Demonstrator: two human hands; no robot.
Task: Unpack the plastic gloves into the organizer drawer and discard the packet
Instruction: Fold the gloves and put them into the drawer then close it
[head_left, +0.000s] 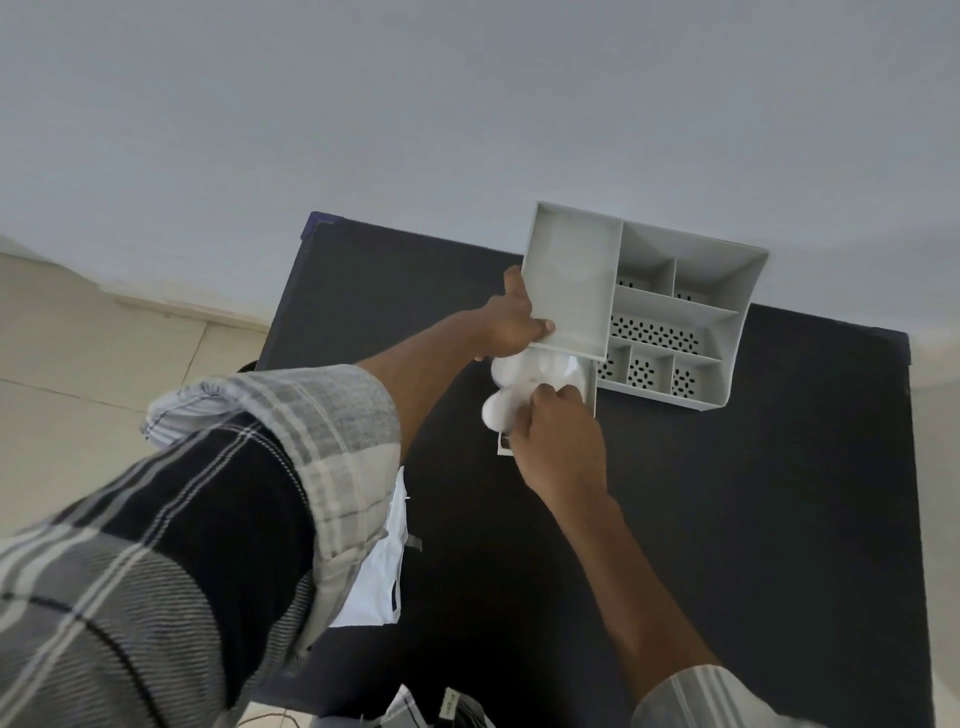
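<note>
Gloves (524, 387) are going into the pulled-out drawer (589, 400) under the organizer (670, 306): your right hand (558, 441) is pinching and stuffing the white wad while your left hand (514, 325) is clamping the organizer's corner. Some wad is bulging over the drawer's left edge, so tuck it inward next. The packet (382, 571), probably emptied, is lying on the desk (753, 519) near you; open room is lying to the right.
</note>
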